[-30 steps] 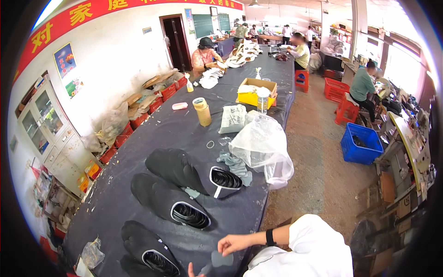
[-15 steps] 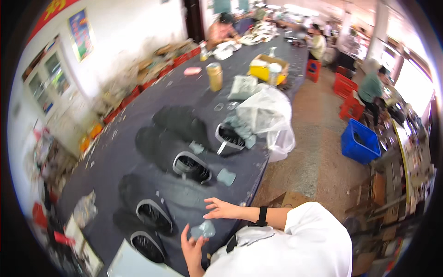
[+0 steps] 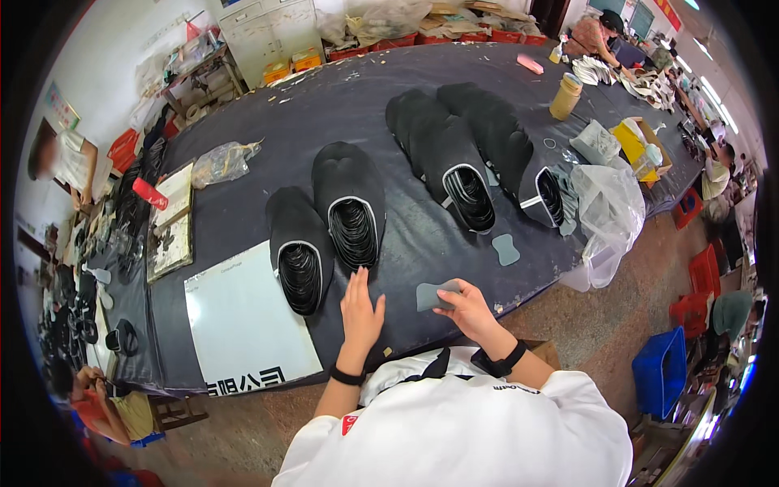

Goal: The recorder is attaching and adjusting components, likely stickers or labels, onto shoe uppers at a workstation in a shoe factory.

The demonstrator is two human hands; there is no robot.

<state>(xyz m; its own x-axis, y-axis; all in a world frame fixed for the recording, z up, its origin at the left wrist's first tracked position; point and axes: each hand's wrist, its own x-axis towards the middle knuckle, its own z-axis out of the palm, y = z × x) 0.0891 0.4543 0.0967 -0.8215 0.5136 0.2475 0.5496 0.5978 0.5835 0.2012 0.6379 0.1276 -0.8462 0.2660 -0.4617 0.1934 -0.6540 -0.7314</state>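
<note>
My right hand (image 3: 469, 310) pinches a thin, grey-blue, curved-edged piece (image 3: 428, 297) between thumb and fingers, just above the dark table. My left hand (image 3: 362, 312) is open, its fingers stretched toward the lower end of a nested stack of black shoe uppers (image 3: 345, 174); whether the fingertips touch it I cannot tell. Left of that lies a second black stack (image 3: 290, 215), its pale-edged opening toward me. Two more stacks, a middle one (image 3: 430, 142) and a right one (image 3: 495, 130), lie farther off. Another grey-blue piece (image 3: 506, 250) rests flat beside them.
A white printed board (image 3: 247, 321) lies at the table's near left, under one stack's end. At right are a clear plastic bag (image 3: 608, 215), a yellow box (image 3: 637, 150) and a jar (image 3: 565, 97). A blue crate (image 3: 659, 369) stands on the floor. Other people work around.
The view has swung left. The grey-blue piece, earlier at my left hand, is now in my right. My left hand has moved to the black stack.
</note>
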